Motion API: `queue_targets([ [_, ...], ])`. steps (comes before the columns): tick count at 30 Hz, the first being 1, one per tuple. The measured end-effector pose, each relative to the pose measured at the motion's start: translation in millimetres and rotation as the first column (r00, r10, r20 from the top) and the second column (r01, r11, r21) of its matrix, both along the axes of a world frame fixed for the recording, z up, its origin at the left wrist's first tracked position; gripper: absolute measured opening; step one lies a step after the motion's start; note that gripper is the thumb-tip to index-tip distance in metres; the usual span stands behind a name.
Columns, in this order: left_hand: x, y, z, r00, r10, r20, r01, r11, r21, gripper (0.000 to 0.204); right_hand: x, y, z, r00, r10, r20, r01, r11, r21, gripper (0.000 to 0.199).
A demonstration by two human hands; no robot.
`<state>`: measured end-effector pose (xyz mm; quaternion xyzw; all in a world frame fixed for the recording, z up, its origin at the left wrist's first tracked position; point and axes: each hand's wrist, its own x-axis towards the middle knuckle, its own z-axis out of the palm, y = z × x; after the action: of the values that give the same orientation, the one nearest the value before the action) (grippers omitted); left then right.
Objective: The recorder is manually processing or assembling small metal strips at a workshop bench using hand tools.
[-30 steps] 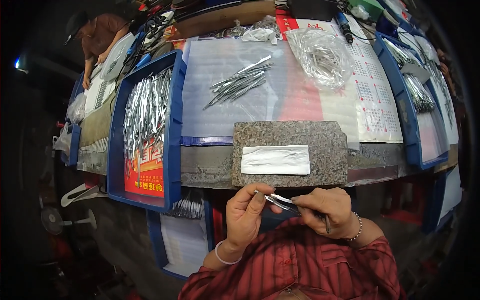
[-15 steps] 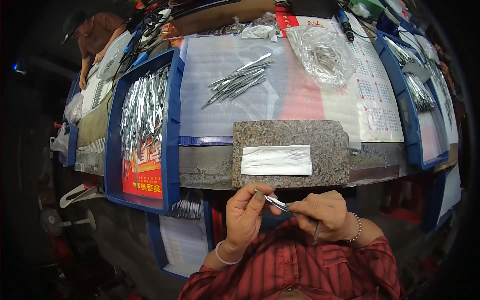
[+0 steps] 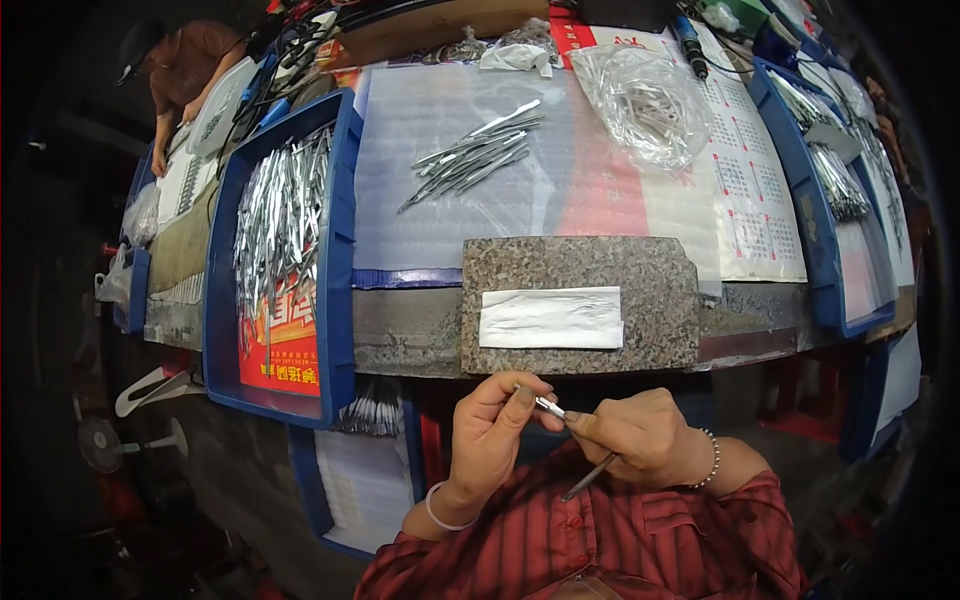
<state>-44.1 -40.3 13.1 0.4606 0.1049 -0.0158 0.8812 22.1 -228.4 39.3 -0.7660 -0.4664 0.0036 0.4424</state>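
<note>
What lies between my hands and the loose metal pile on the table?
The head view shows a speckled slab with a white cloth or paper on it.

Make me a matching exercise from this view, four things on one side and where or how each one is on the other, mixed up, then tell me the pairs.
Things:
1. Left hand
2. Right hand
3. White pad
4. Dark rod

Place or state:
A. Lying on the stone slab
B. Beaded bracelet at its wrist
C. Gripped in a hand, slanting
D. Plain pale band at its wrist

Pairs: 1-D, 2-B, 3-A, 4-C
</note>
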Motion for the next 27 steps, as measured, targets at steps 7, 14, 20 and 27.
queue_targets([
  [7, 14.0, 21.0, 16.0, 0.983, -0.174, 0.057, 0.154, 0.955, 0.255, 0.013, 18.8, -8.2, 8.8, 0.998, 0.058, 0.020, -0.058, 0.998, 0.009, 0.029],
  [14, 36.4, 31.7, 25.8, 0.880, -0.343, 0.328, -0.130, 0.490, 0.862, 0.018, 38.1, -10.1, 17.0, 0.996, -0.010, 0.091, 0.014, 0.999, -0.051, 0.019],
  [20, 63.1, 44.4, -2.3, 0.835, -0.321, 0.446, -0.388, 0.230, 0.893, 0.020, 60.0, -19.9, 24.6, 0.986, -0.163, -0.026, 0.165, 0.981, 0.105, 0.040],
  [27, 60.3, 49.9, -11.3, 0.847, -0.352, 0.399, -0.377, 0.133, 0.917, 0.020, 58.1, -26.5, 21.7, 0.998, -0.067, 0.016, 0.065, 0.991, 0.116, 0.030],
])
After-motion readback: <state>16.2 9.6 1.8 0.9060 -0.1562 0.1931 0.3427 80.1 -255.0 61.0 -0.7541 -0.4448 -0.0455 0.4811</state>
